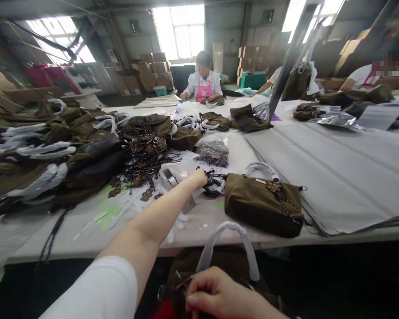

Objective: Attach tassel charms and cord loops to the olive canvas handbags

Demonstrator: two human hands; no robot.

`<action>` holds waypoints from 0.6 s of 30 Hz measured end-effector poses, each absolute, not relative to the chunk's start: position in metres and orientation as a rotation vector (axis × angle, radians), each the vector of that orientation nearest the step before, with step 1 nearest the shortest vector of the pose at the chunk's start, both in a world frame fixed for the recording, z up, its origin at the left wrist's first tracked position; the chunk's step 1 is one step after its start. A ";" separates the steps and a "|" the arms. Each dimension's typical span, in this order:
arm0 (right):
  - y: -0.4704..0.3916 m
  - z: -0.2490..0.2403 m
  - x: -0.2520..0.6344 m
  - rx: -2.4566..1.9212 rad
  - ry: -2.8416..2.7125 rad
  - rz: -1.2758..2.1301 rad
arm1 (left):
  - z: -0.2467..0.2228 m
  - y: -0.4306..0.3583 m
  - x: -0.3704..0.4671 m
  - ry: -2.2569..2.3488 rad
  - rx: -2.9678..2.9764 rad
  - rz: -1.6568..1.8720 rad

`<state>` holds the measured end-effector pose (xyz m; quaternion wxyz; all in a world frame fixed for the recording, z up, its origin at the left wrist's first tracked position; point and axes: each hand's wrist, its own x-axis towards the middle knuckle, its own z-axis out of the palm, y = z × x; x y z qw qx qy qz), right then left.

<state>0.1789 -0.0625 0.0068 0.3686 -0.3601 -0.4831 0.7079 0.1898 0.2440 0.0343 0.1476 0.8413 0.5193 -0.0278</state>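
My left hand (pixel 197 178) reaches across the table to a small pile of black ring-shaped parts (pixel 213 188). Its fingertips are at the pile's edge, and the fingers are too hidden to show a grip. Close to my body, my right hand (pixel 216 290) is curled, thumb against fingers, at the top of a dark olive handbag (pixel 182 261) below the table edge. What it pinches is too small to make out. White wrapping covers that bag's handle (pixel 228 230). A finished-looking olive handbag (pixel 259 201) with a flower-shaped charm (pixel 273 187) lies right of the rings.
Many olive bags (pixel 86 155) heap up on the left. Beside them lie braided charms (pixel 142 155), a plastic bag of small parts (pixel 213 153) and a tape dispenser (pixel 169 177). Grey sheets (pixel 339 164) cover the right side. A slanted metal post (pixel 287 62) rises behind; a co-worker (pixel 204 82) sits opposite.
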 end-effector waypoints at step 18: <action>-0.072 0.008 0.182 -0.916 -1.364 1.799 | 0.041 0.109 0.049 0.517 2.607 0.194</action>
